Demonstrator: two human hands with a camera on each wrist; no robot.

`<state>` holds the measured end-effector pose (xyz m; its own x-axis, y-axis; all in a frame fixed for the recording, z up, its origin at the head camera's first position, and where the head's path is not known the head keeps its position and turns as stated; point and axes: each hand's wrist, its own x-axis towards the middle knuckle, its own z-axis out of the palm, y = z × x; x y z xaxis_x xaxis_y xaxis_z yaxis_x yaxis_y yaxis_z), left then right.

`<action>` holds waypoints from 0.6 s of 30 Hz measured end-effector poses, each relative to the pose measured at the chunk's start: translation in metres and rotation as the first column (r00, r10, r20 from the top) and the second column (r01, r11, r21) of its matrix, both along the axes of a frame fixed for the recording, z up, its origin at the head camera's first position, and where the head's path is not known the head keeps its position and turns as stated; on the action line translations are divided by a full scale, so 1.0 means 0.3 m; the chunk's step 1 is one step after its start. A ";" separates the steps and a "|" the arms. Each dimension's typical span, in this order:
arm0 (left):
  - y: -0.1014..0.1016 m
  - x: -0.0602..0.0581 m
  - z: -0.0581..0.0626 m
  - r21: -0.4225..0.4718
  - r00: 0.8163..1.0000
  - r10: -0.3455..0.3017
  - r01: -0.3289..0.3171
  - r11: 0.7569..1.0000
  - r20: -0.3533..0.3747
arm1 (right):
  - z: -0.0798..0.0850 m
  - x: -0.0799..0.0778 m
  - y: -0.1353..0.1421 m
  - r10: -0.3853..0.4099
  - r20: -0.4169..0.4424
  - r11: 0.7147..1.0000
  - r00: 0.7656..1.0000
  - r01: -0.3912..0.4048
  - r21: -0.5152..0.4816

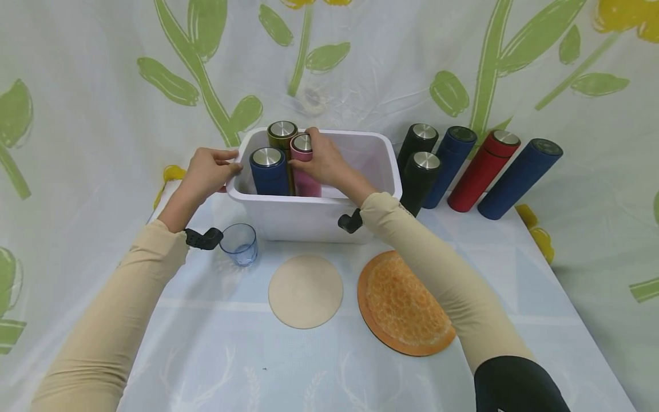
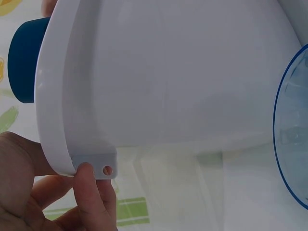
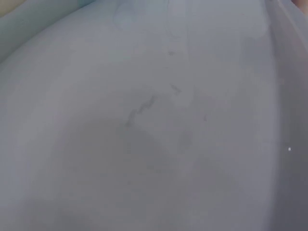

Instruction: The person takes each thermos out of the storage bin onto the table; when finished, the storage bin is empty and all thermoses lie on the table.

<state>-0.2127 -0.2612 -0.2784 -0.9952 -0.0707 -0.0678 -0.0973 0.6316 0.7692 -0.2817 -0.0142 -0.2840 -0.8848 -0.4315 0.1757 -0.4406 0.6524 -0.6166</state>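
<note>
A white plastic bin stands at the back of the table. Inside its left part are a blue thermos, an olive-gold thermos and a pink thermos, all with silver lids. My right hand grips the pink thermos near its top, thumb and fingers on either side. At the bin's left end, my left hand holds the rim; in the left wrist view, the thumb presses a small tab with a hole under the rim. Only the bin's pale wall fills most of the right wrist view.
Right of the bin stand two dark thermoses, two blue ones and a red one, some leaning on the patterned curtain. In front lie a drinking glass, a beige round mat and a brown bread-patterned disc.
</note>
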 end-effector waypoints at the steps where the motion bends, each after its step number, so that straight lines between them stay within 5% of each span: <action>1: 0.000 0.000 0.000 -0.002 1.000 0.001 -0.001 1.000 -0.001 | 0.000 0.002 0.003 0.000 -0.001 1.000 1.000 0.000 -0.006; 18: 0.002 0.002 0.002 -0.008 1.000 0.007 -0.007 1.000 0.009 | -0.007 0.029 0.026 0.032 -0.008 0.995 0.999 -0.032 -0.098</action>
<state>-0.2122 -0.2606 -0.2779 -0.9940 -0.0782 -0.0765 -0.1088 0.6372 0.7630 -0.2730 -0.0065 -0.2863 -0.8695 -0.4400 0.2243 -0.4645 0.5744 -0.6740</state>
